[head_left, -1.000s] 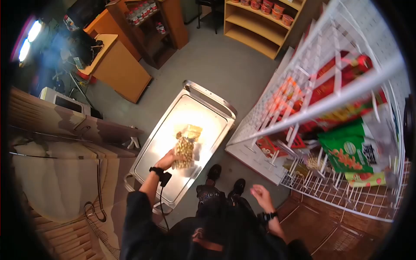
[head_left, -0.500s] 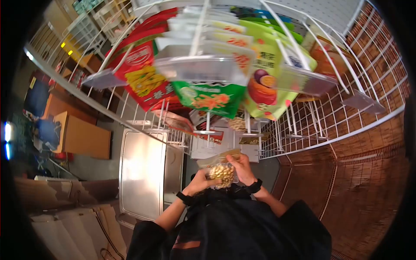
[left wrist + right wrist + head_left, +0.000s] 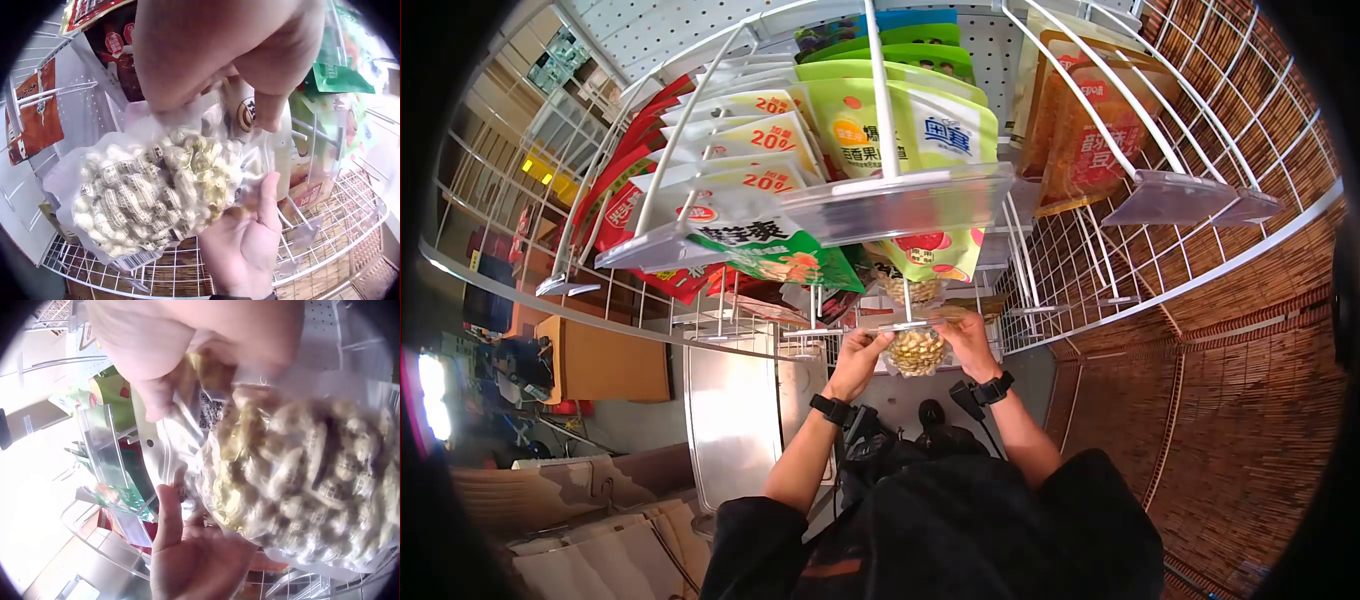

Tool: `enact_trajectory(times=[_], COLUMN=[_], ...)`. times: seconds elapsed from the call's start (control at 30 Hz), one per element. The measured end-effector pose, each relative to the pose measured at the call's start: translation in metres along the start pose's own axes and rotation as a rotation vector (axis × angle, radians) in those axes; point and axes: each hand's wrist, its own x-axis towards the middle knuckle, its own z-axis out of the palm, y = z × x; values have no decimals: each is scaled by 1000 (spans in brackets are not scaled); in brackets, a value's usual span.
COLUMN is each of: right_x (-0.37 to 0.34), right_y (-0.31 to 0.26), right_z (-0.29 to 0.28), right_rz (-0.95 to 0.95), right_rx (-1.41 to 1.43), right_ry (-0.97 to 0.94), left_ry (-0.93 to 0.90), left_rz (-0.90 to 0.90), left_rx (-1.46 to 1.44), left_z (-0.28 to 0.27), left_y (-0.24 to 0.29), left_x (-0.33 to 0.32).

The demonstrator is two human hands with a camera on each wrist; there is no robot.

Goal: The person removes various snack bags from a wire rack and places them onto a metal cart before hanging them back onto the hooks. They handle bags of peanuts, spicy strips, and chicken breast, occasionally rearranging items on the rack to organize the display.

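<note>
A clear plastic bag of small pale and gold wrapped pieces hangs between my two hands at the front of the wire rack. My left hand pinches its top edge from one side. On the other side, my right hand grips the same top edge, thumb toward me. A hanging hole shows in the bag's header in the right wrist view. Right above the hands is the end of a white display hook. Behind it hangs a similar bag, partly hidden by a green pouch.
Rows of snack pouches hang above on white hooks with clear label holders. Orange-brown pouches hang at the upper right. The wire basket edge curves around in front. A metal cart stands at the left, and woven panels at the right.
The view has swung from the cart to the rack. The bag, first in the left hand over the cart, came into both hands near the body, then up to the hooks.
</note>
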Motion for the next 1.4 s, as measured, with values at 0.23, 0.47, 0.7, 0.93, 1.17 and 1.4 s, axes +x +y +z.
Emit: enact_trajectory(times=[0.23,0.47,0.7,0.93,1.17,1.4], right_x=[9,14,12,33,63,82], right_y=[-11,-20,-18,-20,12,0], right_z=[-2,7,8,11,-1,22], right_rz=[-127,-166,-129,-97,-152,-200], right_rx=[-87,-113,-49,-77,-39,12], right_ry=[-44,-25,16,75,253,12], left_ry=[-49,-5,5,155,121,481], left_rz=[86,114,97,223,-120,-379], left_rx=[-153,-101,-91,8,396,315], left_z=[10,1,0,35,-27,-110], left_y=[7,3,3,27,-34,-110], left_x=[-2,4,5,14,-38,-190])
